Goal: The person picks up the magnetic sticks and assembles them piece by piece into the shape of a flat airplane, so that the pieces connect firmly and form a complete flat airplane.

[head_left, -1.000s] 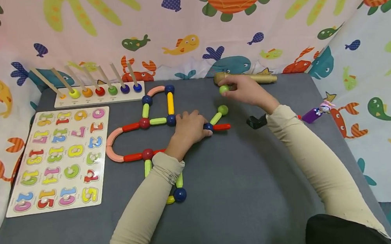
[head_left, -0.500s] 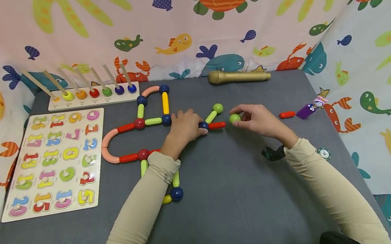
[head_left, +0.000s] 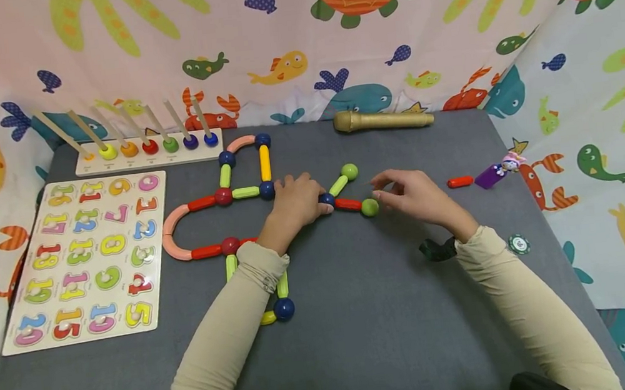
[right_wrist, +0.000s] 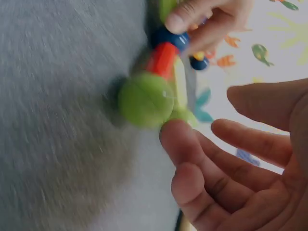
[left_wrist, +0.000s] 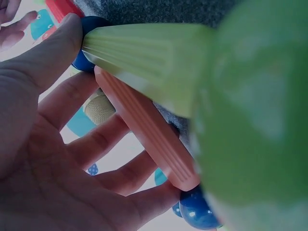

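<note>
A build of magnetic sticks and balls lies flat on the grey table (head_left: 392, 313). My left hand (head_left: 297, 202) rests over its right part, thumb and forefinger pinching a dark blue ball (head_left: 327, 200). In the left wrist view, its other fingers touch a salmon stick (left_wrist: 144, 130). From the blue ball run a green stick (head_left: 338, 185) with a green ball (head_left: 349, 172) and a red stick (head_left: 348, 204) tipped by another green ball (head_left: 370, 207). My right hand (head_left: 414, 196) holds nothing, fingertips right beside that second ball.
A number puzzle board (head_left: 84, 262) and a peg stacker (head_left: 151, 158) stand at the left. At the back lies a gold microphone (head_left: 384, 119). A loose red stick (head_left: 460, 182), a purple figure toy (head_left: 494, 174) and a poker chip (head_left: 518, 244) are on the right.
My right hand has brought the green ball from near the microphone to the red stick's end and let go of it. My left hand stays on the build.
</note>
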Demonstrator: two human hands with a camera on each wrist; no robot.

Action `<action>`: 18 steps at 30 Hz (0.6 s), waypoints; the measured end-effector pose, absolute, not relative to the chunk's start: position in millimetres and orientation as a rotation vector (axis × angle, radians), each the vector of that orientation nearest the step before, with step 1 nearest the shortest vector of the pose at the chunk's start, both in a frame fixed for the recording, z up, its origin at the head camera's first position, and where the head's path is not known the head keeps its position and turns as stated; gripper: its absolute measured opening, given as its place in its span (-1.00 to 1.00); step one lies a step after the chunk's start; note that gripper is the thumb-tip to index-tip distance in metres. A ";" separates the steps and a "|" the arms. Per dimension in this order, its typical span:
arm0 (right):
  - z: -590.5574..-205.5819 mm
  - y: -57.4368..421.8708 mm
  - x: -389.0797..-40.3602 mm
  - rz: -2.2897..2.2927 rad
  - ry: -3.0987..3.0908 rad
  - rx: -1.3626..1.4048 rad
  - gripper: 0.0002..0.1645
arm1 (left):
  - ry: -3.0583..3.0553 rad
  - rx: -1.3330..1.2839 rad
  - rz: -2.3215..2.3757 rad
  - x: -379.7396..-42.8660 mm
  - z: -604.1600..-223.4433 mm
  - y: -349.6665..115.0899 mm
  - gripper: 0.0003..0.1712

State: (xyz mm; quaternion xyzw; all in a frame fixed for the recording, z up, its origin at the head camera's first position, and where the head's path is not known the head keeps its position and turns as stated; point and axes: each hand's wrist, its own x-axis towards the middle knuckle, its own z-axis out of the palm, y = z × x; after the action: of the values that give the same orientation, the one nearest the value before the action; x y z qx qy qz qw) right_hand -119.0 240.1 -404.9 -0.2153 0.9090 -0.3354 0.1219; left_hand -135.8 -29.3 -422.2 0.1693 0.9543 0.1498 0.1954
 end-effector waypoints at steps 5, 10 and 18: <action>-395.2 274.5 -121.9 -0.819 2.821 -0.586 -0.68 | 2.670 0.468 0.413 -136.7 -422.2 -29.0 -0.49; -395.3 320.8 -126.5 -0.570 2.913 -0.383 -0.56 | 2.662 0.464 0.418 -137.3 -421.8 -29.2 -0.49; -419.5 361.7 -132.5 -0.414 2.864 -0.195 -0.57 | 2.650 0.463 0.412 -136.5 -419.9 -28.4 -0.48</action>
State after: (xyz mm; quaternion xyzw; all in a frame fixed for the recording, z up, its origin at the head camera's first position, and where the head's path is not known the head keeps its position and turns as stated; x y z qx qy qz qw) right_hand -132.5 361.7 -419.5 -0.0666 0.9803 -0.1417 0.1201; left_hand -136.5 -28.4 -419.9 0.1664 0.9524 0.1479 0.2084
